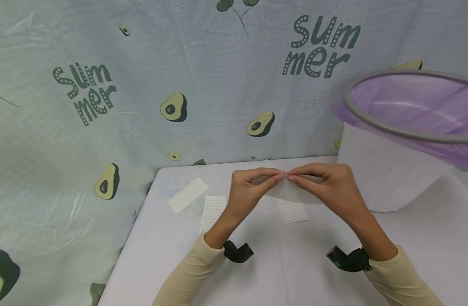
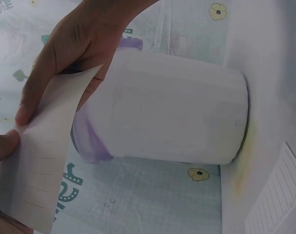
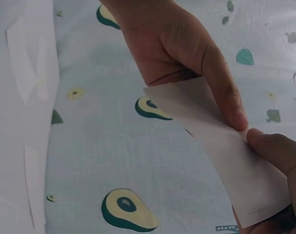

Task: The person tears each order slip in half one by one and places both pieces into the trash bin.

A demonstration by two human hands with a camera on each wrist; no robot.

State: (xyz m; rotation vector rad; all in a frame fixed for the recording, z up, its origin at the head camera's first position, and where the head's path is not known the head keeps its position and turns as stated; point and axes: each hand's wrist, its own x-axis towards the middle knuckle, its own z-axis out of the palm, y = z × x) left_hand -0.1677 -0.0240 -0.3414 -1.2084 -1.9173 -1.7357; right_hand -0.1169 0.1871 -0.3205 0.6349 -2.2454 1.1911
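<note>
Both hands hold one white paper slip [image 1: 295, 194] up over the table. My left hand [image 1: 247, 187] pinches its top edge between thumb and fingers. Right beside it, my right hand [image 1: 335, 182] pinches the same edge, the two sets of fingertips meeting near the middle. In the left wrist view the paper slip [image 2: 43, 151] shows printed lines on one face, with the thumbs close together on it. The slip's other side [image 3: 221, 141] in the right wrist view looks mostly plain and bends slightly.
Lined paper slips lie on the white table [image 1: 149, 263]: one at the left [image 1: 188, 194], one by the left wrist [image 1: 212, 212], another below the hands [image 1: 293, 211]. A white bin [image 2: 177, 107] with a purple liner [image 1: 417, 97] and grey rim stands at the right. Behind hangs a patterned curtain [image 1: 211, 76].
</note>
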